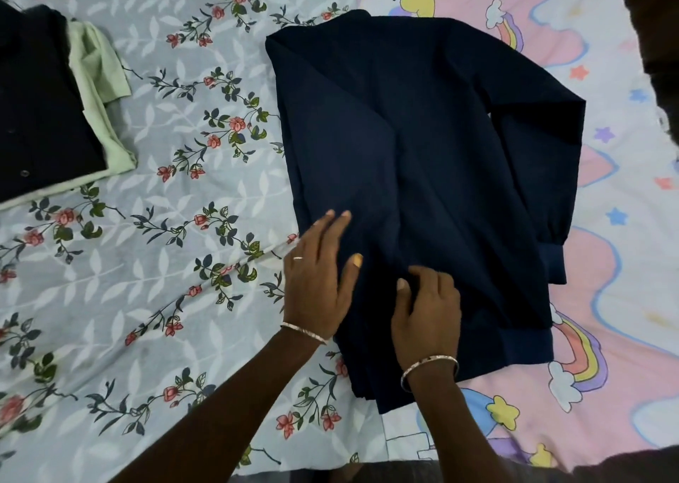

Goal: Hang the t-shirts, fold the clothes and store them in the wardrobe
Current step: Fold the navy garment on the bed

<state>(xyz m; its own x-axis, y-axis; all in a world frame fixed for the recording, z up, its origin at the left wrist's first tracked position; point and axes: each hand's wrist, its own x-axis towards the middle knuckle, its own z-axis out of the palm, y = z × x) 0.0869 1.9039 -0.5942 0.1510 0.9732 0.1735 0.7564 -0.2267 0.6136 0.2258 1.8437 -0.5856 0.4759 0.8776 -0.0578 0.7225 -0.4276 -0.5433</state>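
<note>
Navy shirt [422, 133] flat on bed [165, 225], sleeves folded in. Left grip [319, 273] spread flat, holding nothing, likely pins cloth so fold lies crisp. Right grip [428, 310] bent on middle crease; pinching or pressing, cannot tell

No legible text, apparently none on navy shirt [422, 152]
</note>
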